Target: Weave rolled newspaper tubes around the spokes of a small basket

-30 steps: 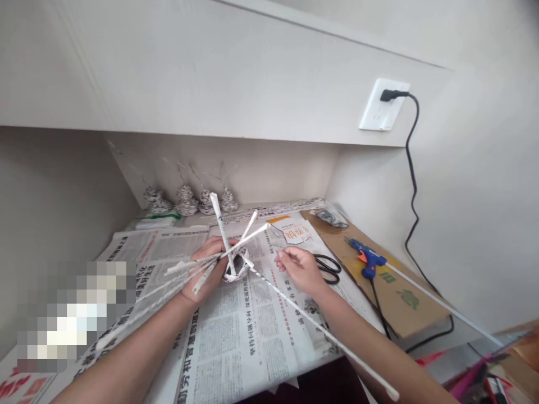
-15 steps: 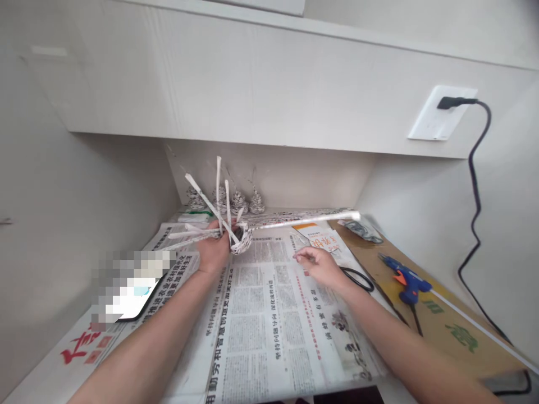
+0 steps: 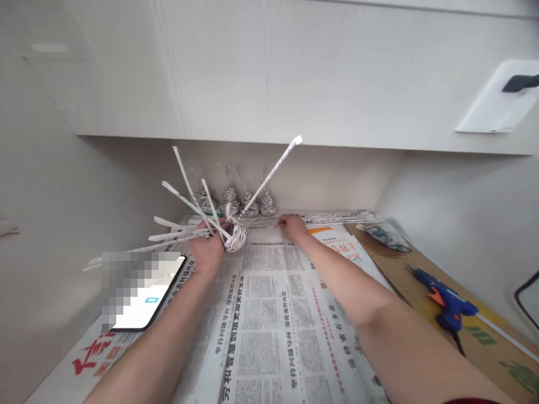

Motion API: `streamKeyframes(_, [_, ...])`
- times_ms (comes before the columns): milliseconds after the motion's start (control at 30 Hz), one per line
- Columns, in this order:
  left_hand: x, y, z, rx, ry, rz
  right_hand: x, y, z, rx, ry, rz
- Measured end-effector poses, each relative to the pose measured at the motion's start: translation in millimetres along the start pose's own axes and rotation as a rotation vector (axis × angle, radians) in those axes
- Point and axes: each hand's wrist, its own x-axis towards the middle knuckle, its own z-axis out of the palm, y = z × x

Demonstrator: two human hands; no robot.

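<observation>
My left hand (image 3: pixel 207 247) is closed round a small woven basket of rolled newspaper (image 3: pixel 237 235), tilted on its side. White paper sticks (image 3: pixel 191 202) fan out from it to the left and upward, and one long paper stick (image 3: pixel 272 174) slants up to the right. At the back, my right hand (image 3: pixel 293 227) rests at a bundle of thin rolled paper sticks (image 3: pixel 337 217) lying along the wall. Its fingers are curled and pinched together; whatever lies between them is too small to make out.
Several woven paper ornaments (image 3: pixel 267 203) with wire tops stand at the back wall. Newspaper (image 3: pixel 269 314) covers the table. A phone (image 3: pixel 147 303) lies at left. On cardboard (image 3: pixel 421 336) at right are a blue glue gun (image 3: pixel 448 306) and a plastic bag (image 3: pixel 387 238).
My right hand has moved forward to the paper stick bundle at the back. The basket has turned in my left hand, so its long stick points upward. The view has shifted slightly.
</observation>
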Motion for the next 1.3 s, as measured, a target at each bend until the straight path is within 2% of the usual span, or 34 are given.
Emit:
streamKeyframes(167, [2,-6,-1,-0.013,-0.001,0.006,15,6,8,-0.041,-0.052,-0.062])
streamKeyframes(333, [3,-1,-3,0.006,-0.005,0.011,16,8,7,-0.028,-0.058,-0.114])
streamKeyframes(567, [5,-4,-4,0.035,0.004,0.016,6,12,3,0.032,-0.003,-0.167])
streamKeyframes(767, [4,-3,-4,0.016,0.006,-0.007,6,19,-8,0.039,0.085,-0.114])
streamKeyframes(867, [3,-2,-3,0.032,0.004,-0.016,6,15,-8,0.041,0.119,-0.104])
streamKeyframes(1100, [0,-1,-1,0.052,-0.012,-0.026,6,-4,11,0.082,0.071,-0.155])
streamKeyframes(1200, [-3,2,1,0.071,-0.057,-0.02,4,-3,1,0.145,0.106,-0.17])
streamKeyframes(1300, [-6,1,1,0.11,-0.126,0.038,-4,-1,-23,0.237,0.146,-0.222])
